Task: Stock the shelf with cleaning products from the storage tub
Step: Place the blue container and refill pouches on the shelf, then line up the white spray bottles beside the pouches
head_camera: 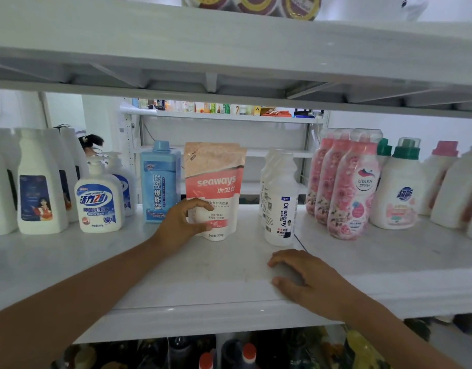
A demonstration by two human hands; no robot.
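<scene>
Left hand (185, 222) curls round the soft pink pouch (215, 187), covering its lower left corner; the pouch stands upright mid-shelf (229, 283). Right hand (306, 280) lies loose, empty, on the smooth white board. Bottles (248, 354) below are dim and cut off.

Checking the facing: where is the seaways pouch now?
In the head view, the seaways pouch stands upright mid-frame on the shelf, between the blue bottle and the Oil enemy bottle, its lower left edge gripped by the left hand.
</scene>
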